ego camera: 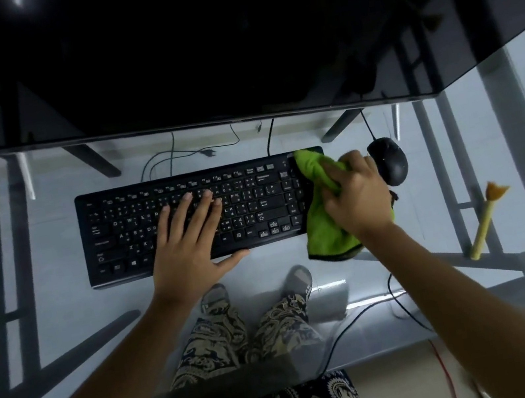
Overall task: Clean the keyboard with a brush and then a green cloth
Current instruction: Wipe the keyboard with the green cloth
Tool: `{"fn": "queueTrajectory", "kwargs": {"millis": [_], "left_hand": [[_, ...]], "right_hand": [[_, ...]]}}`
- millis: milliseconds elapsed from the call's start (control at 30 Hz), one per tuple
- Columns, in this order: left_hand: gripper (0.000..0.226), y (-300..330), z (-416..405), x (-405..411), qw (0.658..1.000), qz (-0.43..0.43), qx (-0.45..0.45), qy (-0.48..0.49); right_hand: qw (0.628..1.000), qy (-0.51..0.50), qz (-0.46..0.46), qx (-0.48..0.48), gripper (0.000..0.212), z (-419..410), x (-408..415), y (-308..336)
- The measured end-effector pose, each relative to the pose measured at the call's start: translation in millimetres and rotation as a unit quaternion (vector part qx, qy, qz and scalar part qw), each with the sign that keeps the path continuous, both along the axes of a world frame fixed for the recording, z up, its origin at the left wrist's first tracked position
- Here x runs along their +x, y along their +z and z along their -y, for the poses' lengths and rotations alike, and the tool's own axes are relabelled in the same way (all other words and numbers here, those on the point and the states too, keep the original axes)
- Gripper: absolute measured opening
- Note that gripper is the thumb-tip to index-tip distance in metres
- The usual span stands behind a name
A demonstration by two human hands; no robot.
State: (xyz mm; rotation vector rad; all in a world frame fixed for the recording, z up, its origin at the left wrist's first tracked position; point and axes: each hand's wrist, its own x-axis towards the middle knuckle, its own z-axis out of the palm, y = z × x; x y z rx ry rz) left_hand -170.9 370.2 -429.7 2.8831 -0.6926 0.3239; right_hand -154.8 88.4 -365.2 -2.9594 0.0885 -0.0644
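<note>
The keyboard [195, 218] lies across the middle of the glass worktop [68, 335], and the left hand [188, 242] rests on it with fingers spread flat, its grip empty, apparently pinning the board so it cannot slide under the wiping. The right hand [359, 196] has its grip bunched around the green cloth [322, 223], pressing it on the keyboard's right end beside the mouse [388, 160]. The brush [487, 222] lies apart towards the worktop's right edge, so the cloth stage seems underway.
</note>
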Motion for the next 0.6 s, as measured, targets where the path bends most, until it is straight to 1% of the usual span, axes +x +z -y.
{"fn": "queueTrajectory", "kwargs": {"millis": [33, 100, 133, 167, 200, 300, 333, 367, 400, 533, 600], "left_hand": [[0.086, 0.2, -0.4, -0.5, 1.000, -0.001, 0.004, -0.002], [0.086, 0.7, -0.7, -1.7, 1.000, -0.004, 0.012, -0.007], [0.086, 0.9, -0.6, -2.2, 1.000, -0.006, 0.015, -0.008], [0.086, 1.2, -0.2, -2.1, 1.000, -0.006, 0.016, -0.009], [0.086, 1.5, 0.8, -1.4, 1.000, -0.005, 0.018, -0.010], [0.085, 2.1, 1.3, 0.2, 1.000, 0.001, 0.013, -0.012], [0.085, 1.8, 0.5, 0.3, 1.000, 0.003, 0.011, -0.010], [0.084, 1.5, -0.5, -0.1, 1.000, 0.004, 0.009, -0.007], [0.084, 1.5, -1.1, -0.7, 1.000, 0.003, 0.008, -0.005], [0.084, 2.1, 1.1, -1.8, 1.000, -0.009, 0.005, 0.001], [0.084, 2.7, 2.6, -2.6, 1.000, -0.015, 0.005, 0.001]], "right_hand": [[1.000, -0.014, -0.006, 0.008, 0.043, 3.6, -1.3, 1.8], [0.997, -0.079, -0.016, 0.014, 0.039, 0.1, 10.8, 3.5], [0.993, -0.115, -0.019, 0.013, 0.038, -8.5, 20.6, 4.2], [0.991, -0.130, -0.021, 0.007, 0.037, -23.0, 30.3, 5.3], [0.993, -0.114, -0.022, 0.002, 0.036, -42.6, 37.8, 7.7], [0.999, 0.026, -0.017, 0.016, 0.030, -96.3, 41.6, 7.8], [0.998, 0.058, -0.018, 0.013, 0.030, -98.7, 40.5, 6.3], [0.998, 0.063, -0.014, 0.007, 0.032, -90.3, 40.4, 5.1], [0.999, 0.042, -0.007, 0.005, 0.033, -73.9, 41.1, 3.7], [0.995, -0.097, 0.002, 0.020, 0.039, 0.3, 37.4, -3.4], [0.994, -0.100, 0.020, 0.024, 0.041, -3.7, 29.3, -5.6]]}}
